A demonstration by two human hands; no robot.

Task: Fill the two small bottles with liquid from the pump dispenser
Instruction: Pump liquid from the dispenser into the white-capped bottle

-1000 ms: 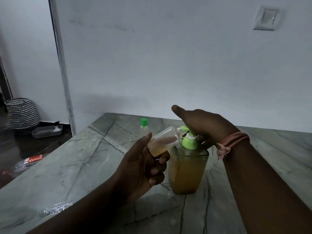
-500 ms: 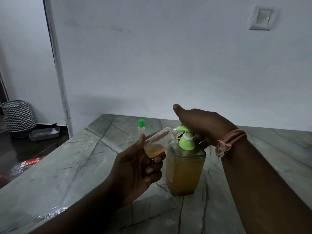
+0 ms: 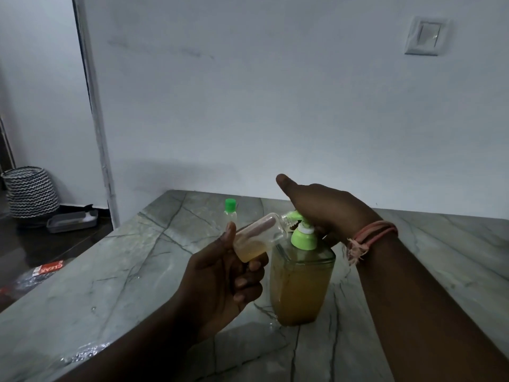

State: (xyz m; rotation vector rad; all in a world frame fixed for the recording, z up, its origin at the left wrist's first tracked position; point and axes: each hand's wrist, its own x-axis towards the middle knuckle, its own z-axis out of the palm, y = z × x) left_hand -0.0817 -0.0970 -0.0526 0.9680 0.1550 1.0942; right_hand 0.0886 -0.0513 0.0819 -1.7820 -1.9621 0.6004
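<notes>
A clear pump dispenser (image 3: 300, 288) full of amber liquid stands on the marble table (image 3: 132, 274), with a green pump head. My right hand (image 3: 327, 208) lies flat over the pump top, thumb stretched out to the left. My left hand (image 3: 223, 279) holds a small clear bottle (image 3: 259, 237) tilted, its open mouth at the green spout. Amber liquid fills the lower part of that bottle. A second small bottle (image 3: 230, 210) with a green cap stands upright farther back on the table.
The table meets a white wall at the back. Water drops glisten near the table's front left edge (image 3: 82, 354). On the floor at left are a zigzag-patterned basket (image 3: 31, 193), a grey tray (image 3: 72, 221) and a plastic wrapper (image 3: 33, 274).
The small bottle holds a little more liquid than before. Both hands keep their places at the pump; the camera view has shifted slightly.
</notes>
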